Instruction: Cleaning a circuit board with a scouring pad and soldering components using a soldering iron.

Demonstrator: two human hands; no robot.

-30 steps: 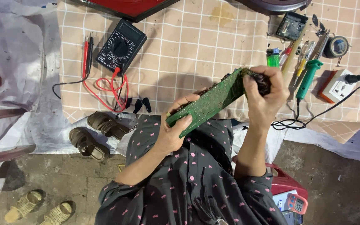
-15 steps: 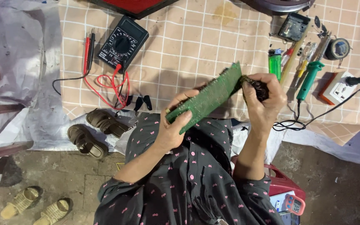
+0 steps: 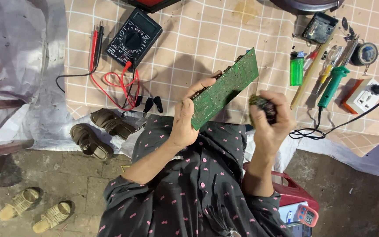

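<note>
My left hand [image 3: 188, 115] grips the lower end of a long green circuit board [image 3: 225, 88], which tilts up to the right above the checked mat [image 3: 198, 39]. My right hand [image 3: 270, 119] is just right of the board and apart from it, closed on a small dark round part [image 3: 263, 107]. Both hands are raised in front of my dark dotted shirt.
A black multimeter [image 3: 133, 38] with red and black leads lies at the upper left. A green lighter [image 3: 296, 68], screwdrivers, a green-handled soldering iron [image 3: 330, 87], a solder reel [image 3: 366, 53] and a white socket block [image 3: 365, 97] lie at the right. Brown sandals [image 3: 97, 134] sit on the floor.
My right hand has come off the board's upper end and dropped down to the right with the small dark part. The board now stands a little more upright in my left hand.
</note>
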